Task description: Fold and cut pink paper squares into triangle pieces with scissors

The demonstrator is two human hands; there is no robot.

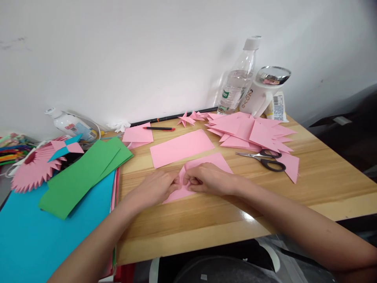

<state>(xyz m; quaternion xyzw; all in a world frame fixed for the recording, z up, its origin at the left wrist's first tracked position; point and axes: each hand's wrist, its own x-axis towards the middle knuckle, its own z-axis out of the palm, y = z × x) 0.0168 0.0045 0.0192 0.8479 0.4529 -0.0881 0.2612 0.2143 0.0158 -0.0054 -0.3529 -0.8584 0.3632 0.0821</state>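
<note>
A pink paper strip (216, 160) lies on the wooden table, with a crease standing up near its middle between my hands. My left hand (160, 188) rests on the strip's left part, its fingers curled and pressed together at the crease. From the right, my right hand (206, 179) meets the same crease with bent fingers pinching the paper. Just behind is a second pink strip (182, 148), lying flat and touched by neither hand.
Black-handled scissors (266, 158) lie right of my hands, before a pile of folded pink pieces (250, 131). A bottle (238, 78) and mug (260, 92) stand by the wall. Green strips (79, 177) lie on blue paper (59, 236) at left; a pen (159, 128) is at the back.
</note>
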